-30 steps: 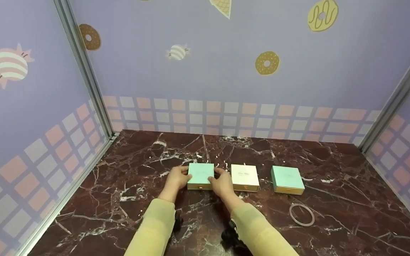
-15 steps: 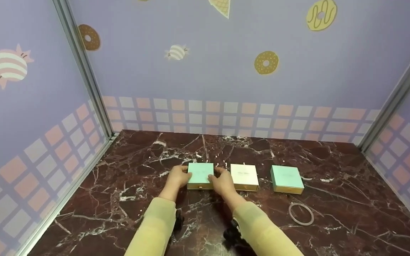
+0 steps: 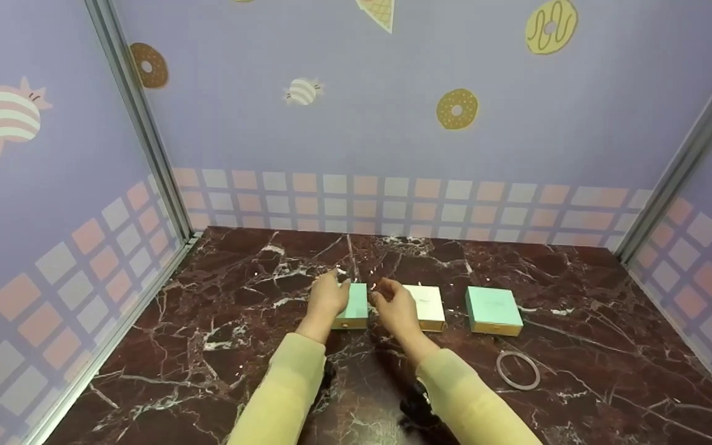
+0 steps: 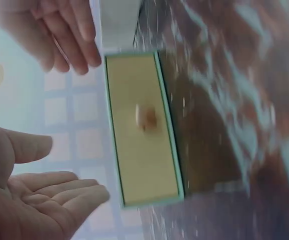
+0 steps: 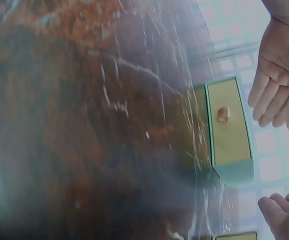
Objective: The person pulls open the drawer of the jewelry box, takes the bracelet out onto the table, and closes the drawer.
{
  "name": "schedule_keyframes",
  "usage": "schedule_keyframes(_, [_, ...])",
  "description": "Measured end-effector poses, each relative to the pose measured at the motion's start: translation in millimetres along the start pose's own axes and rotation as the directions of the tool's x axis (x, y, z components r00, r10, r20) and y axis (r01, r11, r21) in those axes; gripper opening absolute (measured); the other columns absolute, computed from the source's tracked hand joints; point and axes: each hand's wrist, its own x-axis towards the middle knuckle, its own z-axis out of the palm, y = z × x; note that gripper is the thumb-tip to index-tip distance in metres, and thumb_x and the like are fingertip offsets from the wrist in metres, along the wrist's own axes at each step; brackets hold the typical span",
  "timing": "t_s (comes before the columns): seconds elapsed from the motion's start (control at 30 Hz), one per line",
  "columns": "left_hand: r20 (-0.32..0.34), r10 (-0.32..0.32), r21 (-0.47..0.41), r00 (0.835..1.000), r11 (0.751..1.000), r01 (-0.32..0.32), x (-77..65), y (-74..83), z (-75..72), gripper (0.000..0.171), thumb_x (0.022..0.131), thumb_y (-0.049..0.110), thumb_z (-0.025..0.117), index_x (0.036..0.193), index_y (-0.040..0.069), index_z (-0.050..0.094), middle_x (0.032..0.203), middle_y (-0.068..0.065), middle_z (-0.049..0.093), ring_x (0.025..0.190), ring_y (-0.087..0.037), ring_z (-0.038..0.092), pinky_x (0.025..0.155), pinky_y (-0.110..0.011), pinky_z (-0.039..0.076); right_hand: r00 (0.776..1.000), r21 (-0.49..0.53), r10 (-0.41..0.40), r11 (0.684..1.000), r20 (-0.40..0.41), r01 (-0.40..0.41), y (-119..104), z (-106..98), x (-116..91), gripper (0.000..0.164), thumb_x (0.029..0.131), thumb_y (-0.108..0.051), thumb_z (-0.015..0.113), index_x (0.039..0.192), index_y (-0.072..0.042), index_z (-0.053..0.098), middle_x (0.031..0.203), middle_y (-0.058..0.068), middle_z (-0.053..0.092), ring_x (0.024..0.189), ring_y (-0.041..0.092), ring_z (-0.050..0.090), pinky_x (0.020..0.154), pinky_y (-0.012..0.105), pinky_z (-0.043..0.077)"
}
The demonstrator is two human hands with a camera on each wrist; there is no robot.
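Observation:
On the dark marble tabletop sits a mint-green square box point(image 3: 357, 304) with a golden drawer front point(image 4: 144, 170) and a small knob point(image 4: 145, 118). My left hand point(image 3: 327, 299) is raised over its left part, hiding some of its lid in the head view. Just off its right side is my right hand point(image 3: 398, 309), fingers loosely bent, holding nothing. In the left wrist view the left hand's fingers are nearly straight and apart from the box. A cream box point(image 3: 429, 304) stands to the right, partly behind the right hand. Farther right is another mint-green box point(image 3: 494, 306).
A pale ring point(image 3: 518, 371) lies on the marble table point(image 3: 578, 346) in front of the right-hand box. Behind rises a lilac wall point(image 3: 381, 142) printed with sweets and tiles. Metal posts point(image 3: 146, 123) stand at the corners.
Both hands have let go of the left mint-green box. The left hand has lifted and moved right over it; the right hand has come away to the right. The boxes stay in their row.

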Motion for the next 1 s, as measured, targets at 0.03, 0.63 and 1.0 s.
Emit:
schedule_keyframes(0.03, [-0.004, 0.009, -0.011, 1.0, 1.0, -0.009, 0.0, 2.3, 3.4, 0.051, 0.106, 0.023, 0.057, 0.149, -0.004, 0.05, 0.15, -0.026, 0.054, 0.139, -0.042, 0.052, 0.117, -0.054, 0.047, 1.0, 0.001, -0.008, 1.0, -0.012, 0.008, 0.5, -2.2, 0.8, 0.039, 0.099, -0.004, 0.063, 0.133, 0.015, 0.058, 0.128, 0.031, 0.066, 0.119, 0.041, 0.067, 0.099, 0.047, 0.061])
schedule_keyframes(0.63, [0.016, 0.134, -0.094, 0.991, 0.987, -0.132, -9.8, 31.4, 52.9, 0.047, 0.104, 0.018, 0.061, 0.145, -0.005, 0.055, 0.14, -0.026, 0.063, 0.13, -0.041, 0.061, 0.111, -0.052, 0.052, 0.979, -0.04, -0.014, 0.999, -0.203, 0.006, 26.1, -43.1, 13.6, 0.035, 0.095, -0.002, 0.064, 0.127, 0.011, 0.066, 0.124, 0.028, 0.071, 0.118, 0.041, 0.069, 0.105, 0.052, 0.056])
schedule_keyframes(1.0, [0.096, 0.142, -0.064, 0.985, 0.989, -0.136, -16.5, 35.9, 75.4, 0.049, 0.104, 0.017, 0.061, 0.146, -0.008, 0.053, 0.144, -0.027, 0.059, 0.133, -0.042, 0.058, 0.111, -0.051, 0.052, 0.958, -0.059, 0.097, 0.991, -0.269, -0.117, 48.0, -61.6, 15.6, 0.041, 0.097, -0.003, 0.061, 0.135, 0.012, 0.06, 0.137, 0.031, 0.063, 0.13, 0.044, 0.06, 0.111, 0.053, 0.052])
